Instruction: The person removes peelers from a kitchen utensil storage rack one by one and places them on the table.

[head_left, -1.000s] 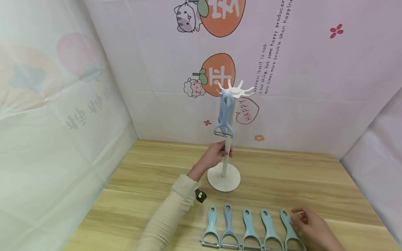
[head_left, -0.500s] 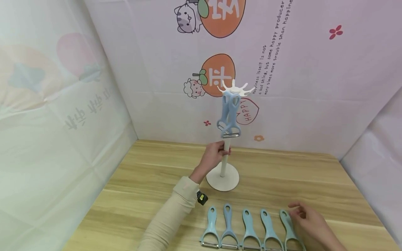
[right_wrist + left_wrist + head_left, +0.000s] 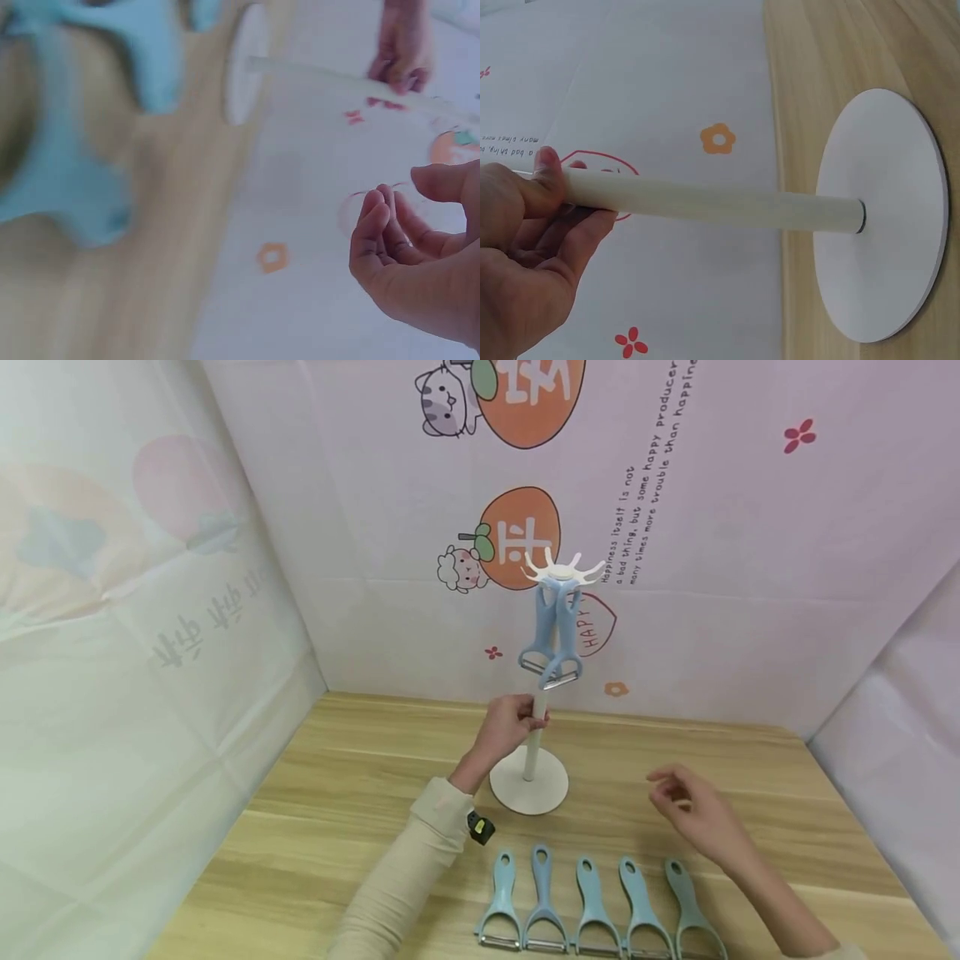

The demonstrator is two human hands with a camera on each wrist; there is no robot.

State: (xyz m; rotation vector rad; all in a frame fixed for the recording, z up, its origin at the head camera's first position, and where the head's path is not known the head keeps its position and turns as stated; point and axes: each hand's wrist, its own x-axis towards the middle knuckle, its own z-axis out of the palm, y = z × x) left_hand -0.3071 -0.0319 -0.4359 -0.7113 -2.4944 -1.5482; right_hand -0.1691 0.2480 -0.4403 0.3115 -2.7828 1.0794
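My left hand (image 3: 508, 723) grips the white pole (image 3: 727, 204) of a stand, its thumb and fingers curled around it. The stand's round base (image 3: 531, 793) is on the table. From the hooked top (image 3: 561, 573) hang two blue peelers, a nearer peeler (image 3: 567, 631) and one behind it (image 3: 545, 618), their blades downward and overlapping. My right hand (image 3: 693, 806) is in the air right of the stand, fingers loosely bent with nothing between them. In the right wrist view, thumb and fingers (image 3: 375, 225) are apart. Below it several blue-green peelers lie in a row, the rightmost peeler (image 3: 686, 893) being closest.
The row includes a leftmost peeler (image 3: 504, 885) and a bluer peeler (image 3: 542, 881) beside it, handles pointing to the stand. A printed cloth (image 3: 420, 635) stands behind the wooden table (image 3: 337, 793), with more cloth at both sides.
The hanging peelers and the hooked top have turned about the pole, bringing both peelers into view side by side. My right hand has lifted away from the rightmost peeler, forward and left.
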